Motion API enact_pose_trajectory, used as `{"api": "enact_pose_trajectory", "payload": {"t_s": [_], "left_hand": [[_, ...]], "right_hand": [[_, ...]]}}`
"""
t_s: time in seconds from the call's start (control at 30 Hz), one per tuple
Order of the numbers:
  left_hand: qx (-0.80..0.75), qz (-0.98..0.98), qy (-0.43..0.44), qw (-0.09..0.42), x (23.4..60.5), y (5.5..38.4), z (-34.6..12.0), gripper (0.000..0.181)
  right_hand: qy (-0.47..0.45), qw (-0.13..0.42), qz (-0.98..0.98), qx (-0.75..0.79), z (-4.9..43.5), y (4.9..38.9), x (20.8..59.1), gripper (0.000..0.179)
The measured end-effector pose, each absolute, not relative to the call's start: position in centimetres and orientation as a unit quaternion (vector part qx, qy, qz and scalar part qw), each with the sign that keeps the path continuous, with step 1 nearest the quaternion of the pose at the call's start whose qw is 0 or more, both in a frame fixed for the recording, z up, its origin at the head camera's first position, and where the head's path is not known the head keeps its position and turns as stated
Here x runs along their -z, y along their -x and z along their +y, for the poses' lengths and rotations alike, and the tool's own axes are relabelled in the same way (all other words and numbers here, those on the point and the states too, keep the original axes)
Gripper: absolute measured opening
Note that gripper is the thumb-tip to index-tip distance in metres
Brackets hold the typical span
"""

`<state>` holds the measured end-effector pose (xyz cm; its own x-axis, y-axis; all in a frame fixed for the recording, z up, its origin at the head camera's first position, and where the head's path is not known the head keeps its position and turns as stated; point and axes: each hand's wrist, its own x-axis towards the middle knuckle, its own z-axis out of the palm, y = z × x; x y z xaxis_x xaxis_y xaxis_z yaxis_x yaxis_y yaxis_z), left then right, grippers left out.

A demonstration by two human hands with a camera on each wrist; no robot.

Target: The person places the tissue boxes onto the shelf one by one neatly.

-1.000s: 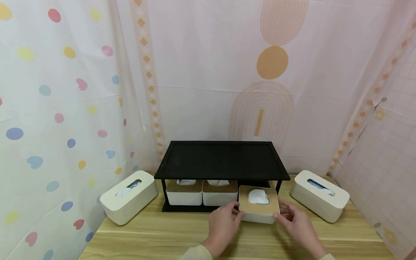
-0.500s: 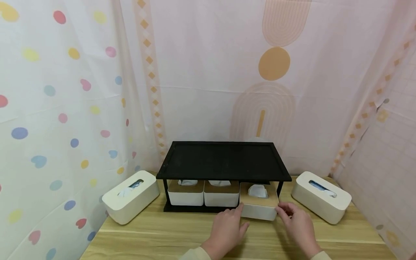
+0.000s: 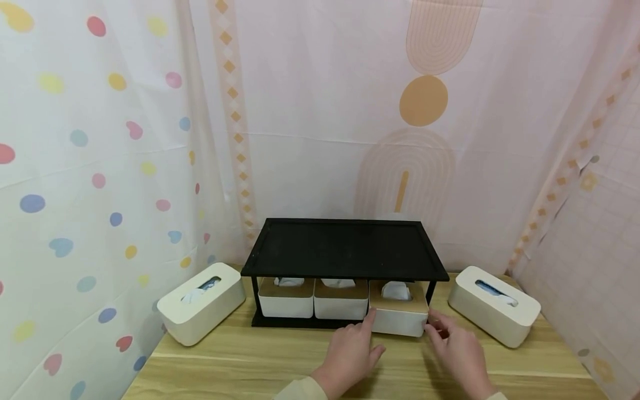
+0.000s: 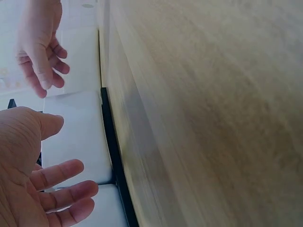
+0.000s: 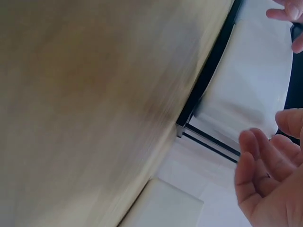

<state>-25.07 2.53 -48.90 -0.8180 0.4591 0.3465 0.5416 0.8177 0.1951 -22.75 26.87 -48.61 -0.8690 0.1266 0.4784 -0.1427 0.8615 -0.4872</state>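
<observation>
A white tissue box (image 3: 400,323) with a wood-coloured lid and a tissue in its slot sits at the right end of a black shelf rack (image 3: 345,250), its front sticking out a little past its neighbours. My left hand (image 3: 347,350) has its index finger straight against the box's front left, thumb held apart. At the front right corner is my right hand (image 3: 457,353), fingertips right by the box side. In the right wrist view the right hand's fingers (image 5: 265,156) are loosely bent. Two matching tissue boxes (image 3: 286,306) (image 3: 341,309) fill the rack's left and middle.
A longer cream tissue box (image 3: 200,305) stands angled left of the rack. Its twin (image 3: 495,308) stands at the right, close beyond my right hand. The wooden table (image 3: 240,366) runs in front; patterned curtains (image 3: 310,111) hang behind and at both sides.
The right-hand tissue box has slid back deeper into the rack and straightened. My left hand has gone from holding its left side with thumb and fingers to touching its front with the index finger.
</observation>
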Motion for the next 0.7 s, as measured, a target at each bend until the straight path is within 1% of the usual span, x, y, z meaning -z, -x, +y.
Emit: {"api": "enact_pose_trajectory", "payload": {"t_s": [0.1, 0.23, 0.43, 0.6, 0.7], "left_hand": [[0.151, -0.941, 0.268, 0.140, 49.01, 25.15, 2.75, 0.076], [0.148, -0.941, 0.266, 0.146, 49.26, 25.42, 2.91, 0.079], [0.127, -0.948, 0.259, 0.133, 49.33, 25.67, 3.04, 0.080], [0.124, -0.951, 0.254, 0.125, 49.36, 25.89, 3.06, 0.082], [0.125, -0.951, 0.252, 0.126, 49.40, 26.05, 3.00, 0.084]], "right_hand": [[-0.027, 0.293, -0.927, -0.234, 26.79, 22.44, 48.85, 0.025], [-0.039, 0.299, -0.930, -0.209, 26.71, 22.41, 48.87, 0.033], [-0.022, 0.235, -0.951, -0.199, 26.57, 22.52, 48.56, 0.041], [-0.022, 0.218, -0.954, -0.207, 26.61, 22.66, 48.56, 0.046], [-0.024, 0.197, -0.957, -0.209, 26.63, 22.92, 48.51, 0.051]]}}
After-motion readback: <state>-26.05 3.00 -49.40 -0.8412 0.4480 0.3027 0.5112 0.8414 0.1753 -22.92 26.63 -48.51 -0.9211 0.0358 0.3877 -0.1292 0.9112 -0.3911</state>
